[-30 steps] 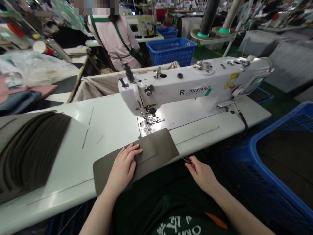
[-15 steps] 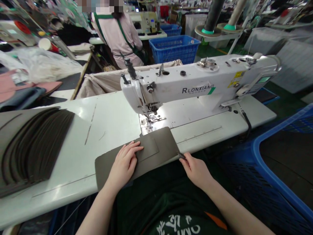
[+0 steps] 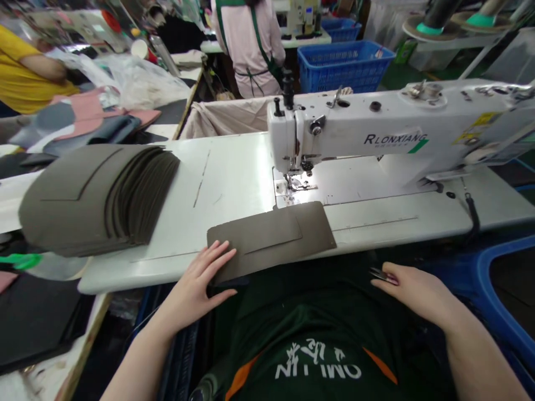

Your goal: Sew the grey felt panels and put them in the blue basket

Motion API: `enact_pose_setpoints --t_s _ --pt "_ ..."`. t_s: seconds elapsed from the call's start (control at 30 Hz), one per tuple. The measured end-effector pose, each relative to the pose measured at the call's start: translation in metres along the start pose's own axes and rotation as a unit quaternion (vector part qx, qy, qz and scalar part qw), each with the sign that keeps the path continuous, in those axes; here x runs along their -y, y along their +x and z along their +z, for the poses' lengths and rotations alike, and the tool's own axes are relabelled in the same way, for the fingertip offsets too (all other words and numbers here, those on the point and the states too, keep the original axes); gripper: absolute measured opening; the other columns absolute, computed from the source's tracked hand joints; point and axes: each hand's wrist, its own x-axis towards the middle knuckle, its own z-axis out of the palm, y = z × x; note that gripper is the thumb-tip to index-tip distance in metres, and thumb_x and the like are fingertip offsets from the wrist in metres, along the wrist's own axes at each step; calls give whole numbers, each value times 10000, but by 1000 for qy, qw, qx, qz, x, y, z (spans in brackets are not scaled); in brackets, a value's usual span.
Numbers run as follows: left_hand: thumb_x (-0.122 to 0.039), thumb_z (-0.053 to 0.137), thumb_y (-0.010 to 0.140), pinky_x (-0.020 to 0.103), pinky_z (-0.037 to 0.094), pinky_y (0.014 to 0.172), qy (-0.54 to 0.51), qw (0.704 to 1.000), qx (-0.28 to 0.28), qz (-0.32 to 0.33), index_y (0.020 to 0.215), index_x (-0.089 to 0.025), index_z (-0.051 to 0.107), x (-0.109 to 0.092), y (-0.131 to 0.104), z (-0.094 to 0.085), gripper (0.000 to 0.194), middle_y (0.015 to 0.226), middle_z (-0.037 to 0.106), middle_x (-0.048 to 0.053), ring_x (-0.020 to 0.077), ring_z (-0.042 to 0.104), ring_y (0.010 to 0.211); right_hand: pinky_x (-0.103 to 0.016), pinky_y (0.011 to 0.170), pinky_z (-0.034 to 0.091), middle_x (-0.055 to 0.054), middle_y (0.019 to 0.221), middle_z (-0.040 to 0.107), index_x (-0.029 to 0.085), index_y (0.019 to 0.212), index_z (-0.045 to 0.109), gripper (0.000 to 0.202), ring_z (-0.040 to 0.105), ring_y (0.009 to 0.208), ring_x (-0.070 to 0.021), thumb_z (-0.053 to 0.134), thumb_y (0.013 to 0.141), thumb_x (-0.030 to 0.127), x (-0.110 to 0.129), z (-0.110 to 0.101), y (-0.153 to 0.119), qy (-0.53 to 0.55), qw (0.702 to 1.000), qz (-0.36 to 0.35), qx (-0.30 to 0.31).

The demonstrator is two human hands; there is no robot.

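Note:
A dark olive panel (image 3: 271, 236) with a rectangular piece on top lies along the front edge of the sewing table, just in front of the needle area. My left hand (image 3: 209, 273) rests on its left end, fingers spread and thumb apart below the edge. Off the table's front edge, my right hand (image 3: 401, 281) is closed around small thread snips (image 3: 382, 275), whose dark blades point left. The snips are apart from the panel. Behind the panel stands a white sewing machine (image 3: 355, 131) with its lamp lighting the needle plate.
A fanned stack of olive panels (image 3: 92, 200) sits on the table's left. A blue basket (image 3: 493, 273) stands at my right, another blue basket (image 3: 343, 67) behind the machine. One person (image 3: 254, 50) stands at the back; another in a yellow shirt (image 3: 29, 72) is at far left.
My right hand has moved right with the snips, away from the panel's corner. My left hand has slid to the panel's left end. The view has turned left.

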Motion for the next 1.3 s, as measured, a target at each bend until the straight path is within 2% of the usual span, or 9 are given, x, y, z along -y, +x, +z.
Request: enact_pose_setpoints --t_s 0.13,0.23,0.37,0.47,0.53,0.63,0.8,0.93,1.3 --pt "-283 403 998 552 190 1174 -15 999 -6 37 1404 -341 428 12 -11 5 411 1472 407 -1 263 297 1399 -300 709 507 -40 1110 675 283 1120 618 264 659 900 -214 549 912 430 54 -4 14 79 977 -128 -149" --pt "-254 454 987 495 276 1154 -124 990 -53 46 1276 -331 565 9 -11 -15 319 1296 587 -8 236 481 1276 -346 828 533 -28 1379 536 324 1347 502 441 622 1079 -236 548 909 345 94 -1 33 97 955 -215 -180" --pt "-357 582 925 302 531 824 -221 954 -170 -108 1049 -251 666 -11 -11 -61 184 978 689 6 213 643 931 -337 845 537 -34 1059 696 253 1084 668 223 659 957 -217 567 905 339 110 -18 48 269 915 -233 -192" --pt "-457 662 850 219 483 518 -309 898 -213 -232 980 -211 657 -27 -8 -88 278 797 661 6 179 609 668 -245 516 511 -1 700 637 225 919 663 234 615 594 -164 670 833 442 111 -42 44 426 875 -142 -181" --pt "-484 698 810 216 469 468 -404 853 -192 -271 1028 -202 642 -35 -4 -97 361 779 664 14 176 601 609 -210 385 419 21 601 571 225 941 648 292 537 464 -134 693 806 480 113 -55 39 498 849 -98 -151" --pt "-470 740 776 247 510 498 -512 788 -172 -296 1128 -201 613 -42 1 -100 461 817 686 34 189 627 601 -202 367 399 16 587 555 209 942 637 342 523 444 -130 707 787 505 122 -63 32 547 826 -67 -116" --pt "-445 796 717 229 508 493 -563 740 -186 -317 1110 -181 630 -53 1 -97 502 785 689 48 174 625 571 -206 401 413 4 611 559 187 916 626 385 530 483 -135 694 785 543 133 -61 29 567 817 -36 -102" --pt "-448 802 698 221 493 470 -564 727 -208 -331 1091 -170 642 -60 0 -98 508 753 683 51 169 613 544 -219 461 454 -12 669 584 190 869 621 348 556 554 -150 658 824 533 135 -59 31 561 821 -49 -91" --pt "-459 749 764 240 506 543 -547 756 -176 -314 1077 -181 651 -41 -2 -92 430 828 683 65 186 622 642 -247 487 454 -31 701 603 211 835 650 305 571 600 -176 648 838 516 127 -45 46 560 824 -42 -75"
